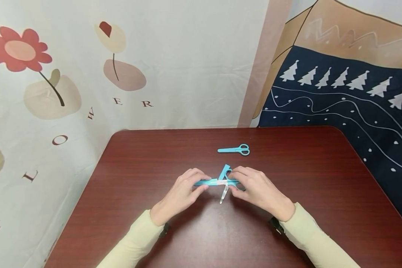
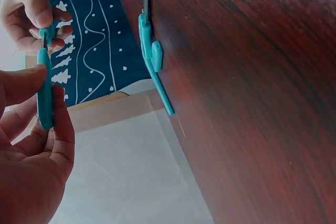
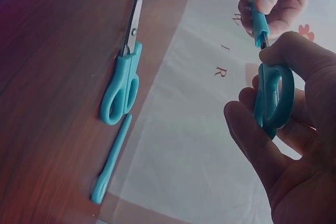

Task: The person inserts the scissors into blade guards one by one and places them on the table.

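Note:
My left hand (image 1: 183, 189) pinches a light-blue blade sheath (image 2: 45, 93) between thumb and fingers. My right hand (image 1: 258, 188) holds the blue handles of a pair of scissors (image 3: 286, 98). A short stretch of metal blade (image 1: 222, 182) shows between sheath and handles; the rest of the blades lies inside the sheath. Below the hands, a second pair of scissors (image 3: 122, 80) lies on the table with bare blades pointing toward me. Just past its handles rests a loose blue sheath (image 3: 111, 163).
A third pair of blue scissors (image 1: 229, 150), its blades covered by a sheath, lies farther back on the brown table (image 1: 147, 156). Behind the table's back edge hangs a pale printed cloth (image 1: 194, 74), with a dark blue tree-patterned one (image 1: 335, 96) at right.

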Available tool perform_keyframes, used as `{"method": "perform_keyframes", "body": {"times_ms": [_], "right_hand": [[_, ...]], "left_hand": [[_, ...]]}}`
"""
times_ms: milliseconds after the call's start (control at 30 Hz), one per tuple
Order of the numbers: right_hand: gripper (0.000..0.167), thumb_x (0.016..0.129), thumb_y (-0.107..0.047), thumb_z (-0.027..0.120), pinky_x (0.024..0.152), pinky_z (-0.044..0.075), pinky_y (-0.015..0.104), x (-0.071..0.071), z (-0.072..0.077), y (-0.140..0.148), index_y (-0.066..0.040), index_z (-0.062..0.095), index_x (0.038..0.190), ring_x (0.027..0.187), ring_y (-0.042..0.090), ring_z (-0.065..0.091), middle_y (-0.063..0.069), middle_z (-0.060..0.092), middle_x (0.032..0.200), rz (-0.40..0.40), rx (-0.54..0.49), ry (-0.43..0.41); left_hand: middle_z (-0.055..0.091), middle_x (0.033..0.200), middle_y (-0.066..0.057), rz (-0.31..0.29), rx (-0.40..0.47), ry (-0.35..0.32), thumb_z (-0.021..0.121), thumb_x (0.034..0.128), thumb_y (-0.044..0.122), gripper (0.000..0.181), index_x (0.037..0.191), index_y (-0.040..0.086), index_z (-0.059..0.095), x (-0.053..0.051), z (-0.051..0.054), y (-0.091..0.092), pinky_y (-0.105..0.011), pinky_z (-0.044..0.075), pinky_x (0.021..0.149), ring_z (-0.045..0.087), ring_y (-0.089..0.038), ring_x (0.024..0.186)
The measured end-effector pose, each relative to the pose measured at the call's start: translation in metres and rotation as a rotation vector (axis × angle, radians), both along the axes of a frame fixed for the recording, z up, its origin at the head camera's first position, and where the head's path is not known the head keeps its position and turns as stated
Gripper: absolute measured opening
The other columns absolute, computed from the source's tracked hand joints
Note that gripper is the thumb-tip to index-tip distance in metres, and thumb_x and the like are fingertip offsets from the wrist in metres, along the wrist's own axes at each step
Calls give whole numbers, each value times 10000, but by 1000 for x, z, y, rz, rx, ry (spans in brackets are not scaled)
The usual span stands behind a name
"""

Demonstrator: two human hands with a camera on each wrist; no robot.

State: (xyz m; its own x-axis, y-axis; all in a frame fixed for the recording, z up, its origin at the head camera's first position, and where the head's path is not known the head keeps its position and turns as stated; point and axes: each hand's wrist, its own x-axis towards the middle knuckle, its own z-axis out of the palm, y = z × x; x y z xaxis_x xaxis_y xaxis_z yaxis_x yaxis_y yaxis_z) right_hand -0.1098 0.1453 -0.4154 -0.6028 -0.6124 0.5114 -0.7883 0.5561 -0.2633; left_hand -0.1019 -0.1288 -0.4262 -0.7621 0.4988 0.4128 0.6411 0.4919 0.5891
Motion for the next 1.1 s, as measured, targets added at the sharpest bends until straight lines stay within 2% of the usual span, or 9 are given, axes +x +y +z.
{"method": "perform_keyframes", "body": {"times_ms": [467,800,1100], "right_hand": [[296,809,-126,878,713,570,237,1,2,-3,-80,737,1065,823,86,608,-26,687,1007,-8,12,-10],[277,817,-124,862,707,567,234,0,1,-5,-87,736,1061,823,84,611,-25,687,1014,1,15,6],[280,820,-120,858,704,567,224,-1,2,-6,-78,730,1065,820,73,607,-18,680,1011,2,22,-4]], "left_hand": [[669,1073,43,0,-7,14,780,928,80,190,1116,92,752,0,1,1,-253,512,725,577,-133,943],[680,1070,-6,-11,-19,31,774,933,77,186,1118,83,750,0,1,2,-269,502,731,598,-203,940],[668,1062,27,-25,-4,27,777,928,62,193,1118,83,751,-2,1,2,-264,502,725,611,-234,924]]}}
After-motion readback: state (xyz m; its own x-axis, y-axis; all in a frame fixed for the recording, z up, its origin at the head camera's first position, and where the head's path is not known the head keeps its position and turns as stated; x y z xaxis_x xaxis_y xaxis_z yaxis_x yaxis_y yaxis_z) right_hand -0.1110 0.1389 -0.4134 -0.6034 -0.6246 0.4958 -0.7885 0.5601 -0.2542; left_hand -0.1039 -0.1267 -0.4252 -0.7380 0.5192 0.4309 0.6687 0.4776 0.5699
